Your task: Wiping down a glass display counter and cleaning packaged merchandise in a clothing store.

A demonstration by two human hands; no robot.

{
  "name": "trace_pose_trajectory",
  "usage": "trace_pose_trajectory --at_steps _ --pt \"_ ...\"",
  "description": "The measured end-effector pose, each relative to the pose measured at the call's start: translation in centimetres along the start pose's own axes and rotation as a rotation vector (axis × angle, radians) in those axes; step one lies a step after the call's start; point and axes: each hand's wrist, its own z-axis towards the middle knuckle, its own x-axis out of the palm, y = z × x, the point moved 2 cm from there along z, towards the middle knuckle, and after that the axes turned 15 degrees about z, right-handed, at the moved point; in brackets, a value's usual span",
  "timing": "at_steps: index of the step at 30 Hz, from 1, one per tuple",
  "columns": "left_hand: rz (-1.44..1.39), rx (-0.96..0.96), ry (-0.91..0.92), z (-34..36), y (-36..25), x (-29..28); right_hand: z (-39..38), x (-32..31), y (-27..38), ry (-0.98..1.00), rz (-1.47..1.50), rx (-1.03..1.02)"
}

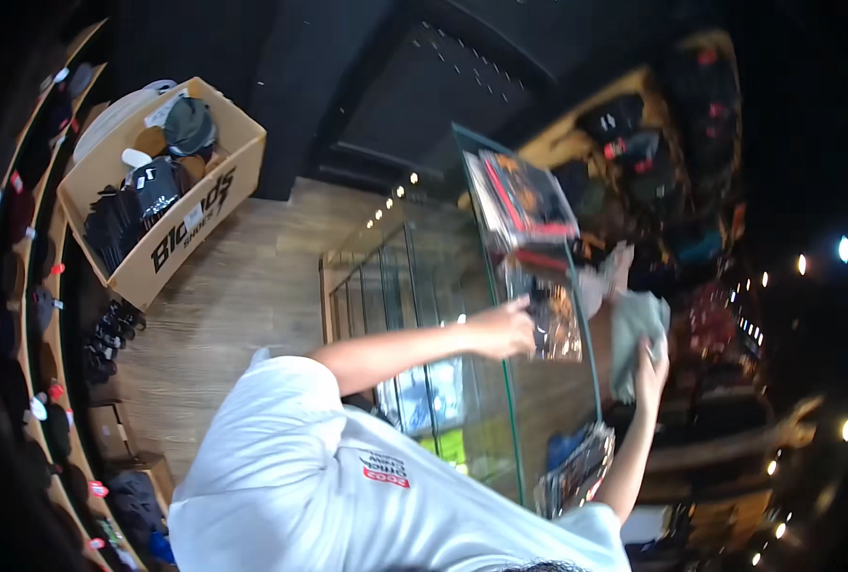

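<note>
My right hand (pixel 651 367) grips a pale grey-green, soft-looking folded item (pixel 631 334), thumb and fingers at its lower right side; I cannot make out its exact kind. My left hand (pixel 503 330) is stretched across the glass counter (pixel 489 419). Its fingers are closed at the left edge of a shiny clear plastic bag (pixel 557 319), whose contents are unclear. Between that bag and the folded item is a pale crumpled piece (pixel 600 286), blurred. Just beyond my left hand, a stack of magazines or flat sleeves (pixel 522 200) rests on the glass.
Another pile of glossy packets (pixel 581 467) lies nearer me, by my right forearm. A large cardboard box (pixel 195 219) holding caps and dark packets stands on the wooden floor at far left. Curved shelves of caps (pixel 38 315) line the left side. Caps hang on a rack (pixel 634 143) at far right.
</note>
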Motion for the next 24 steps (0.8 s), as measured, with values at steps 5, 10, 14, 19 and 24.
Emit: trace_pose_trajectory --at_steps 5,10,14,19,24 --pt "-0.179 -0.255 0.055 -1.7 -1.1 -2.6 0.4 7.3 1.1 0.196 0.177 -0.005" --pt "0.324 -0.601 -0.079 -0.8 -1.0 -3.3 2.2 13.0 4.3 0.193 0.229 -0.280" --pt "0.410 -0.604 0.422 0.3 0.8 -2.6 -0.3 19.2 1.2 0.405 0.068 -0.243" --pt "0.449 -0.618 0.538 0.5 0.9 -3.0 -3.4 19.2 -0.1 0.504 -0.112 -0.199" --pt "0.432 -0.677 0.607 1.4 0.5 -3.5 0.7 14.8 -11.7 0.357 -0.330 -0.042"
